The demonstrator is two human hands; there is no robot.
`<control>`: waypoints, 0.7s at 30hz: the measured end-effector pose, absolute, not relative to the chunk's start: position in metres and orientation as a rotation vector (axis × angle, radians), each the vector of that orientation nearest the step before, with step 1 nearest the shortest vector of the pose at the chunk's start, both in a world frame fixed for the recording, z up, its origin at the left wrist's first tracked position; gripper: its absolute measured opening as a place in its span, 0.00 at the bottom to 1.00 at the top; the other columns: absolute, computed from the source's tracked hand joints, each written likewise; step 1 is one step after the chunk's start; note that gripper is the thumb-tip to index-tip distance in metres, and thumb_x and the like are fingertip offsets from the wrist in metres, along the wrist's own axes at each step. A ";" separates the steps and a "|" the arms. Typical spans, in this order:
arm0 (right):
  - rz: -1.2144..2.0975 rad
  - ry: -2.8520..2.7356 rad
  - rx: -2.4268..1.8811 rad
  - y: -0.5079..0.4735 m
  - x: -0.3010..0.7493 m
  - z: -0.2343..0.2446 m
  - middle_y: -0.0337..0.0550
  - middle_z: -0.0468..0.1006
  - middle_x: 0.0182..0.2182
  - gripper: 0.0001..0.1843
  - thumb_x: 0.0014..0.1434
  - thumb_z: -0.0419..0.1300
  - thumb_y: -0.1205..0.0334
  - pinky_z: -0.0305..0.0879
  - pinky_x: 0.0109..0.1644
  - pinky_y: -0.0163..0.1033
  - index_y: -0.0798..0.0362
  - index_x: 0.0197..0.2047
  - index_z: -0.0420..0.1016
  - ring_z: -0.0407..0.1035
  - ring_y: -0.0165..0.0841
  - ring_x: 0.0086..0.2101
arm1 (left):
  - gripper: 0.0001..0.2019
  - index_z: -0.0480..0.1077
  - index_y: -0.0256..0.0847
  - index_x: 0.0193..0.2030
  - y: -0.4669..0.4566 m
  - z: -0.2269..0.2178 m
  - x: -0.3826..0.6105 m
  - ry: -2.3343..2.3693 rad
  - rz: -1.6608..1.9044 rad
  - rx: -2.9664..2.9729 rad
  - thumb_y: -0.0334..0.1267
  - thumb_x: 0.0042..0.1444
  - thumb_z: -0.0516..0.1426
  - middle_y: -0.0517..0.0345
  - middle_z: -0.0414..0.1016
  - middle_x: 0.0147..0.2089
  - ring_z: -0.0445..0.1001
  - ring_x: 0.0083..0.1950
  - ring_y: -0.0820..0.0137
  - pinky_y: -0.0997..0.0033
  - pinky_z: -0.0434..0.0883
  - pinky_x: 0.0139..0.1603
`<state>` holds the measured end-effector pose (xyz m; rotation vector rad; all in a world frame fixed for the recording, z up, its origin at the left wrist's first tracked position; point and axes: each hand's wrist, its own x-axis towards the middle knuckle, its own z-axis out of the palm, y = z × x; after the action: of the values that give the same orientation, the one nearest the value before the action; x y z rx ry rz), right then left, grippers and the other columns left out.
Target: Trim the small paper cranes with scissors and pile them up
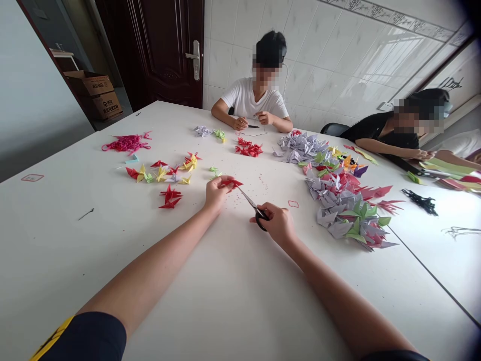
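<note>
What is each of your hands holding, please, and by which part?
The left hand pinches a red origami crane by one end; the right hand grips scissors by their black handles.

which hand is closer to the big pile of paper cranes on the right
Right. The right hand sits just left of the pile of paper cranes, holding scissors; the left hand is farther left, pinching a red paper crane.

Far wall: white glazed tile [319, 65], patterned border strip [391, 19] above. Far left: dark wood door [161, 50], cardboard boxes [93, 95] beside it.
</note>
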<state>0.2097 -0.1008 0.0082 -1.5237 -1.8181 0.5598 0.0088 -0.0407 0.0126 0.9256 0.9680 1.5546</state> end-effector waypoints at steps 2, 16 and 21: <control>0.534 -1.831 -1.543 -0.101 0.210 0.010 0.32 0.70 0.18 0.07 0.46 0.61 0.59 0.51 0.27 0.34 0.48 0.32 0.74 0.55 0.29 0.22 | 0.12 0.75 0.35 0.38 -0.041 0.013 0.009 0.971 1.552 0.934 0.35 0.44 0.66 0.48 0.80 0.35 0.77 0.38 0.68 0.67 0.70 0.44; 0.246 -1.766 -1.662 -0.097 0.216 0.016 0.36 0.74 0.21 0.08 0.52 0.62 0.56 0.52 0.27 0.34 0.47 0.36 0.75 0.62 0.32 0.23 | 0.13 0.77 0.37 0.39 -0.039 0.010 0.007 1.039 1.595 0.909 0.36 0.44 0.66 0.50 0.80 0.38 0.77 0.38 0.68 0.67 0.72 0.43; 0.233 -1.777 -1.586 -0.097 0.215 0.011 0.35 0.71 0.21 0.15 0.51 0.65 0.47 0.52 0.28 0.35 0.47 0.37 0.75 0.60 0.30 0.23 | 0.13 0.75 0.37 0.39 -0.038 0.008 0.006 0.962 1.609 0.913 0.35 0.44 0.65 0.52 0.79 0.37 0.77 0.37 0.70 0.66 0.72 0.45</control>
<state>0.2150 -0.0966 0.0106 -1.5859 -1.7774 0.2330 0.0062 -0.0376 0.0079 0.9128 0.9617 1.6085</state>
